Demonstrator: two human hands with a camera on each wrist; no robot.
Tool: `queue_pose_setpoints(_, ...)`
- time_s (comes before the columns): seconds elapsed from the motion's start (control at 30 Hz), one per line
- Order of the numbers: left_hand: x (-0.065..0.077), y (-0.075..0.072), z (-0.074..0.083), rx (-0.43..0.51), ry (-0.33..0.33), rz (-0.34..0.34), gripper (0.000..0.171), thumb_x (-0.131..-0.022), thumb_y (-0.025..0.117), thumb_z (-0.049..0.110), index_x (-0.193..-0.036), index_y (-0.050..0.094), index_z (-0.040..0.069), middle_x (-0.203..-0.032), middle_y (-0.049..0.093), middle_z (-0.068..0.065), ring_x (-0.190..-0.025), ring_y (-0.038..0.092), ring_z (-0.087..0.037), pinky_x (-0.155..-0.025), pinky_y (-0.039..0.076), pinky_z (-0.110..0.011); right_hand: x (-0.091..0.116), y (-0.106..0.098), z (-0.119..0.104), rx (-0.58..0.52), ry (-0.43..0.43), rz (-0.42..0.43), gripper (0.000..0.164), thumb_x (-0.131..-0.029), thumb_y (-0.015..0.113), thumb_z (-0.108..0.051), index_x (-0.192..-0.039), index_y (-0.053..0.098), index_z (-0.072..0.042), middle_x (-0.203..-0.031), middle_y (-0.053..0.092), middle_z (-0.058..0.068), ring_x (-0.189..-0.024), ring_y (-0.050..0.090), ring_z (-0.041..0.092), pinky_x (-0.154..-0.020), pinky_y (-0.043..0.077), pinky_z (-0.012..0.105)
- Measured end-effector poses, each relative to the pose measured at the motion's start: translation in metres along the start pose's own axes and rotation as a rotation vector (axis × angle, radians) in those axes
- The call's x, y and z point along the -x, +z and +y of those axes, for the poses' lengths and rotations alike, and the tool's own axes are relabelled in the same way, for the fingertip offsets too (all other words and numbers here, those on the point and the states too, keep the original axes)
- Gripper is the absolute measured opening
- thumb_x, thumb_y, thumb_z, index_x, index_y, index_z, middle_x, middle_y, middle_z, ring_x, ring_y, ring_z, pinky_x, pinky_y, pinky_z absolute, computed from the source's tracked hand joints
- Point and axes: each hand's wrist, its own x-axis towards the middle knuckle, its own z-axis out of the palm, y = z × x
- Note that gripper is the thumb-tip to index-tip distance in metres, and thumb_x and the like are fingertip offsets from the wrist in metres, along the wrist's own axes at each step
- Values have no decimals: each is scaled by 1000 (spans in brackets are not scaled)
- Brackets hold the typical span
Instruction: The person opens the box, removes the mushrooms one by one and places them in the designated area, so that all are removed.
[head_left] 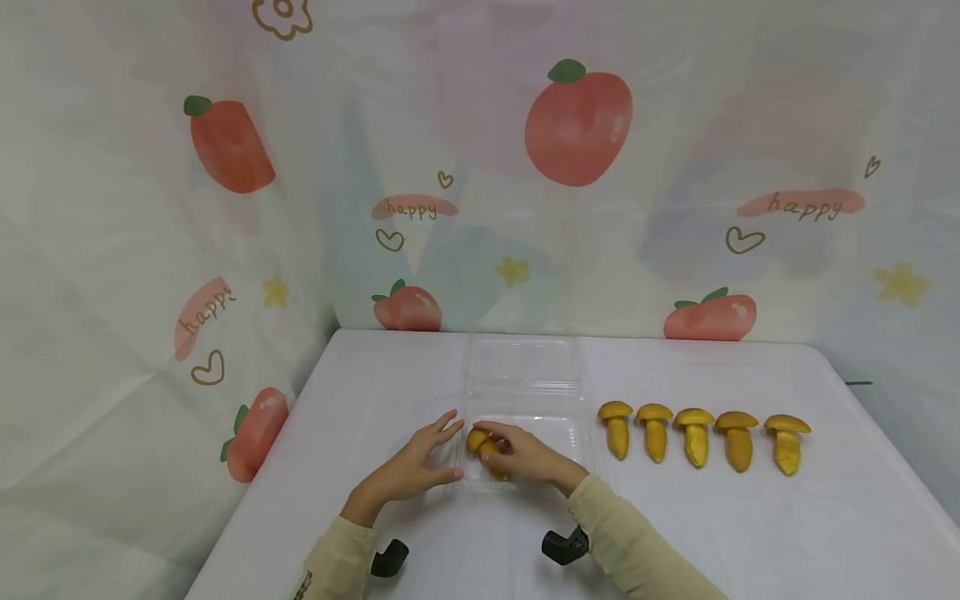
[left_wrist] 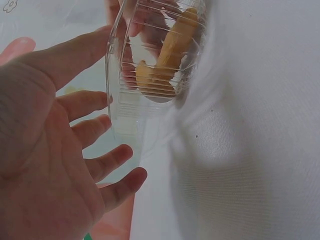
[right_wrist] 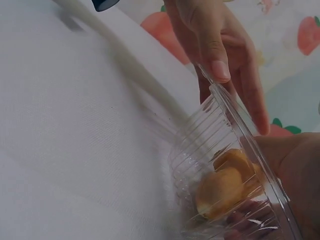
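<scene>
A clear plastic clamshell box [head_left: 555, 429] lies on the table, its lid [head_left: 523, 362] folded back. Inside its left part is a yellow toy mushroom [head_left: 495, 460]; the ribbed wall also shows the mushroom [left_wrist: 172, 50] in the left wrist view. My right hand [head_left: 525, 454] reaches into the box, thumb and fingers around the mushroom. Whether a second mushroom lies under that hand, I cannot tell. At the box's left rim is my left hand [head_left: 412, 465], fingers spread, its thumb [right_wrist: 220, 70] at the rim.
To the right of the box several yellow mushrooms stand in a row, from the nearest mushroom [head_left: 617, 429] to the farthest mushroom [head_left: 787, 443]. A white cloth covers the table [head_left: 675, 533]. Behind and left hang printed curtains [head_left: 480, 250].
</scene>
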Motion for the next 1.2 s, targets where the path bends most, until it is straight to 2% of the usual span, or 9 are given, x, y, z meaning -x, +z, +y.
queue_pose_setpoints(0.1, 0, 0, -1, 4, -4, 0, 76, -95, 72, 26, -157, 34, 3, -170, 17, -18, -154, 19, -47, -119, 23, -70, 0, 1, -1, 10, 4, -9, 54, -100, 61, -14, -150, 45, 0, -136, 59, 20, -119, 56, 35, -102, 48, 54)
queue_pose_setpoints(0.3, -2, -1, 1, -2, -8, -10, 76, -95, 71, 25, -157, 34, 3, -170, 16, -19, -153, 19, -48, -118, 23, -70, 0, -1, -1, 32, 9, 32, 61, -92, 68, -5, -149, 46, -3, -130, 61, 18, -107, 59, 27, -91, 53, 39)
queue_pose_setpoints(0.53, -2, -1, 0, -9, -23, -14, 76, -95, 71, 26, -157, 33, 4, -170, 16, -17, -154, 18, -47, -119, 23, -69, 3, -5, -2, 8, 5, 69, 64, -89, 68, 1, -149, 46, -3, -134, 60, 19, -109, 62, 30, -93, 56, 44)
queue_pose_setpoints(0.87, 0, -2, 2, -16, -37, -14, 77, -95, 72, 26, -157, 33, 3, -170, 17, -16, -154, 18, -46, -120, 22, -67, 18, -15, -1, -1, -4, 133, 64, -91, 67, -1, -151, 44, -3, -137, 58, 22, -107, 62, 29, -85, 53, 27)
queue_pose_setpoints(1.2, -1, -1, 1, -14, -40, -8, 77, -95, 72, 25, -157, 33, 4, -170, 17, -17, -155, 17, -45, -120, 22, -67, 39, -27, -5, 16, 3, 186, 63, -92, 68, -2, -151, 45, -11, -139, 56, 20, -109, 62, 30, -81, 51, 26)
